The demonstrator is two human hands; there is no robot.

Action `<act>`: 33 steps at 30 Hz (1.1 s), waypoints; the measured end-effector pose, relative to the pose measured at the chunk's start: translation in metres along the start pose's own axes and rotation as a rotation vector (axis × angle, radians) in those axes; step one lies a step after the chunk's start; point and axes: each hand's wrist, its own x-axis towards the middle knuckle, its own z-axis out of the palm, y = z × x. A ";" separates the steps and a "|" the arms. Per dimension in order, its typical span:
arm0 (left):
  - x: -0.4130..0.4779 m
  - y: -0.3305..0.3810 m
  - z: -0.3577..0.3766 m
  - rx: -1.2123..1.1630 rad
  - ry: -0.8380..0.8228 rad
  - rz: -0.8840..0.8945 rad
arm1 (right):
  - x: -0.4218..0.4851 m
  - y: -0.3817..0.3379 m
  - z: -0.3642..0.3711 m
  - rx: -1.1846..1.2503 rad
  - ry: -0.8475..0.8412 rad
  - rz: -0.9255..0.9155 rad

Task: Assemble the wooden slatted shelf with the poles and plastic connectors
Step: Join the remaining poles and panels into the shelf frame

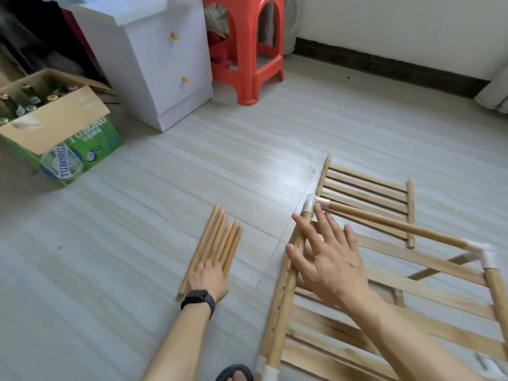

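Bare floor [247,149] between poles [217,240], shelf [365,193]

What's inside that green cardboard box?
Green glass bottles stand upright in the box. Its open flap covers the near part, so how many cannot be seen.

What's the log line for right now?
left hand: on loose poles | right hand: open, at frame pole | corner connector: fitted

A white cabinet [154,67] with two yellow knobs stands on the pale floor [165,174], a red plastic stool [247,50] just beside it. Left, an open Tuborg box [68,133] holds green bottles [16,105]. At the bottom edge is perhaps a dark sandal [233,372].
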 end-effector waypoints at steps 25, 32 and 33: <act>0.011 0.031 0.022 -0.054 -0.045 -0.084 | -0.002 -0.001 0.001 0.051 0.055 -0.007; -0.012 0.021 -0.048 -0.977 -0.076 0.154 | -0.005 -0.001 0.002 0.101 0.146 -0.012; -0.024 0.021 -0.066 -1.052 -0.078 0.194 | -0.007 -0.002 0.001 0.100 0.147 -0.012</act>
